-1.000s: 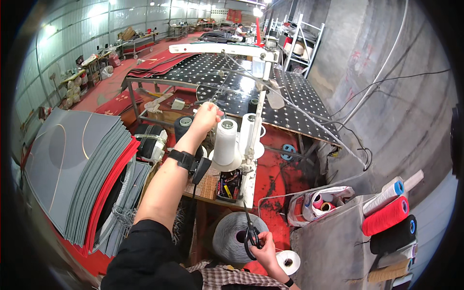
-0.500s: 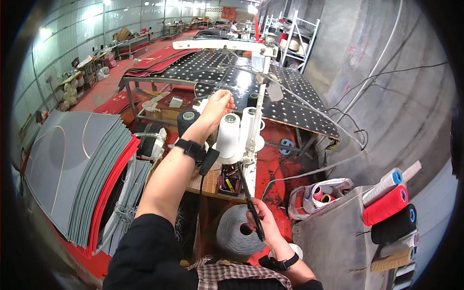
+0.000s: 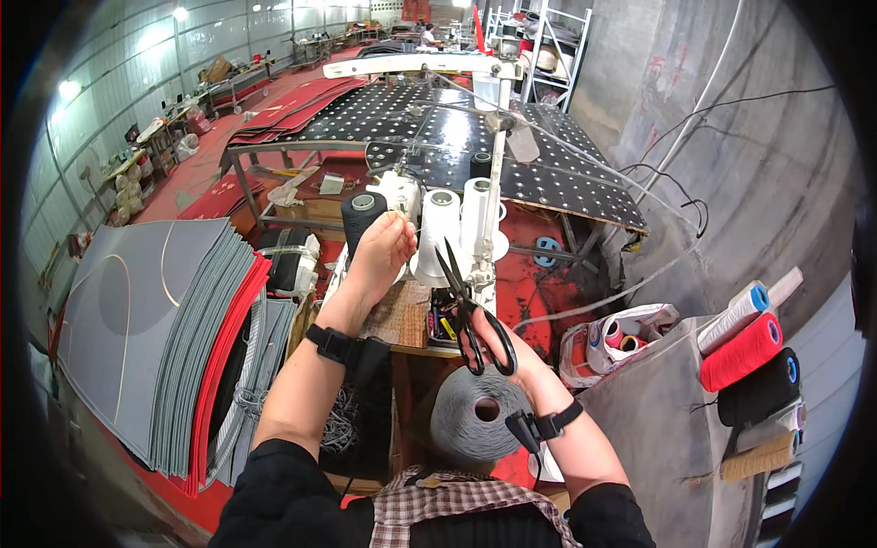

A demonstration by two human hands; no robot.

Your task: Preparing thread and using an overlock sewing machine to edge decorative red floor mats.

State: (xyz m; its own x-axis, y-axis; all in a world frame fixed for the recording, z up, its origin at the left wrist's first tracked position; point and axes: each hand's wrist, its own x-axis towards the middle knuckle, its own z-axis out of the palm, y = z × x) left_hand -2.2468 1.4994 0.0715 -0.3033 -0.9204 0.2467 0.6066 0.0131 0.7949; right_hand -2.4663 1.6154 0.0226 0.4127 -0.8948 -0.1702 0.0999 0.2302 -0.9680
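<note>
My left hand (image 3: 382,251) is raised beside the white thread cone (image 3: 440,239), its fingers pinched together. What they hold, if anything, is too fine to make out. In my right hand (image 3: 519,354) is a pair of scissors (image 3: 468,306) with black handles. Their blades point up and stand slightly apart in front of the white cone. Behind my left hand is a dark thread cone (image 3: 363,215). A second white cone (image 3: 475,217) stands to the right, next to a white upright post (image 3: 496,173).
A large grey yarn spool (image 3: 461,422) is below my right hand. Stacked grey and red mats (image 3: 151,320) fill the left. Red and black yarn cones (image 3: 742,352) lie at the right. A black dotted table (image 3: 448,146) stands ahead, and a small tool tray (image 3: 445,320) sits below the cones.
My left hand has come down toward me, away from the top of the white cone. My right hand has lifted the scissors, and their blades now show apart.
</note>
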